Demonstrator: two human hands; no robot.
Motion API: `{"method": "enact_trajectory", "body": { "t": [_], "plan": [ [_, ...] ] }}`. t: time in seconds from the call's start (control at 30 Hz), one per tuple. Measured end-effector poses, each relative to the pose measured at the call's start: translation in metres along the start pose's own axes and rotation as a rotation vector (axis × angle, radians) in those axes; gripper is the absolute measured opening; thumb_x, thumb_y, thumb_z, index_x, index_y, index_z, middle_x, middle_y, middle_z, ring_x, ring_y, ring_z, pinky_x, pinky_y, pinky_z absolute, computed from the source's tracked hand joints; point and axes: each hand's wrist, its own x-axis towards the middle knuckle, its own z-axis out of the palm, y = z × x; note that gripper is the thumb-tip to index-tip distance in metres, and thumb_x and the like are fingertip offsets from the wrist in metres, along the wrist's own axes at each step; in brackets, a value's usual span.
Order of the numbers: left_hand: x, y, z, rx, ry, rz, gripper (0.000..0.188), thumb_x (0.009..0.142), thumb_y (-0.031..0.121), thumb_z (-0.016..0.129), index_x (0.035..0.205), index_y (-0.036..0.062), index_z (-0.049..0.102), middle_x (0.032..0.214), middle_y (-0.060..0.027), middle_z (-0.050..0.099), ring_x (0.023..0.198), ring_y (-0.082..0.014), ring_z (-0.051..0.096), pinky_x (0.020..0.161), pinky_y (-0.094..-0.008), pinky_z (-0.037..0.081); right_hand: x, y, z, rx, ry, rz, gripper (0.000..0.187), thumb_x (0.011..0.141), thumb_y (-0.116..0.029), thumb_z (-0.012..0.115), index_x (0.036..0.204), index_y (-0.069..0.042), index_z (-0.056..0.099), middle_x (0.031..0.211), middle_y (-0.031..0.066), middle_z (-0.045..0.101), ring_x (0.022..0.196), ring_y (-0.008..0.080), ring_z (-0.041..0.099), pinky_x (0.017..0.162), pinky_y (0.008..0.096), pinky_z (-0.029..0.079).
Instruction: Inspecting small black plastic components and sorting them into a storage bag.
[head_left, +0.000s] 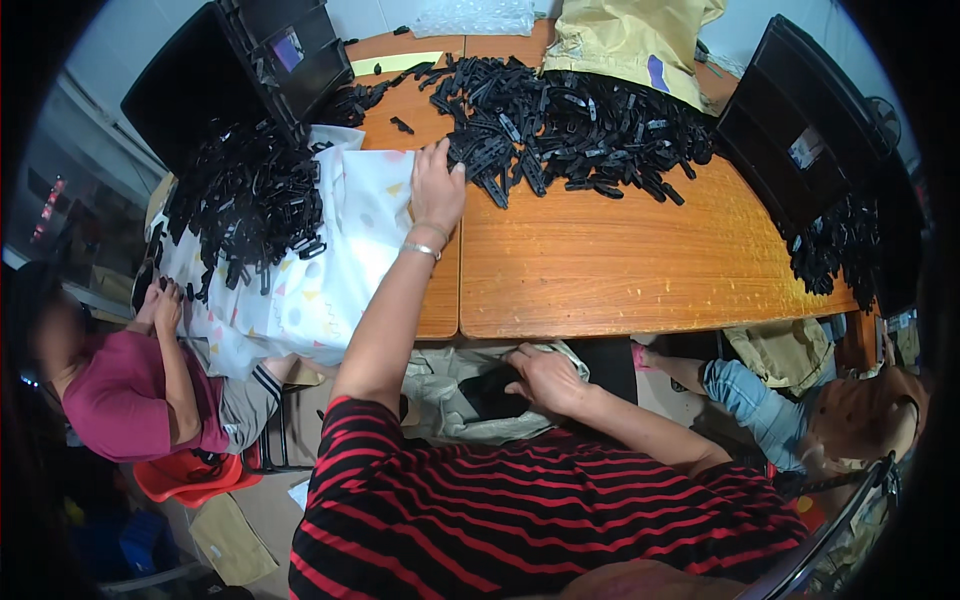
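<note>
Readable text: none | left bin label (289, 48), right bin label (805, 150): too small

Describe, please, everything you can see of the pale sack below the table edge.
The pale grey-green sack looks like soft, creased fabric or plastic. Its wide mouth gapes upward, showing a dark interior whose contents I cannot make out. It is below the front edge of the table; the right hand is at its right side, apparently touching it.

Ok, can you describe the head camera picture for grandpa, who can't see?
A person in a striped shirt has their left hand beside a heap of black parts on a wooden table, and their right hand at the mouth of a grey sack lower down. Someone in maroon sits at left; another person is at right.
</note>
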Motion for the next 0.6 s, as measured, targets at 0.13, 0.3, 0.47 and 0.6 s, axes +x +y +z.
{"method": "enact_trajectory", "body": {
  "t": [0.13,0.3,0.47,0.6],
  "plan": [
    [0.016,-0.005,0.020,0.278,-0.091,-0.109,0.055,0.090,0.040,0.053,0.136,0.0107,0.045,0.142,-0.0177,0.040,0.132,-0.0346,0.034,0.108,-0.0477,0.027,-0.004,0.002,-0.010,0.091,0.006,-0.042,0.035,0.078,-0.019,0.069,0.107,-0.002,0.058,0.097,0.0170,0.060,0.085,0.0371,0.061,0.068,0.0444,0.050],
    [-0.009,0.017,0.034,0.307,-0.290,-0.117,0.057,0.088,0.049,0.053,0.137,0.0190,0.046,0.146,-0.0142,0.035,0.136,-0.0326,0.029,0.106,-0.0555,0.025,-0.012,-0.001,-0.028,0.216,0.146,-0.155,0.027,0.080,-0.018,0.067,0.102,-0.002,0.061,0.093,0.0167,0.062,0.084,0.0365,0.061,0.069,0.0437,0.050],
    [-0.046,0.037,0.028,0.340,-0.250,0.145,0.057,0.087,0.036,0.060,0.139,0.0202,0.042,0.146,-0.0127,0.033,0.137,-0.0338,0.026,0.107,-0.0573,0.020,-0.011,0.021,-0.059,0.193,0.337,-0.267,0.018,0.079,-0.014,0.069,0.093,-0.004,0.065,0.084,0.0134,0.064,0.078,0.0316,0.063,0.068,0.0378,0.051],
    [-0.065,0.051,0.011,0.269,-0.157,0.271,0.048,0.085,0.024,0.063,0.130,0.0174,0.050,0.139,-0.0114,0.041,0.133,-0.0326,0.032,0.107,-0.0533,0.024,0.015,0.065,-0.097,0.062,0.582,-0.036,0.015,0.081,-0.018,0.065,0.089,-0.006,0.066,0.087,0.0148,0.066,0.081,0.0354,0.063,0.067,0.0443,0.050]
  ]
}}
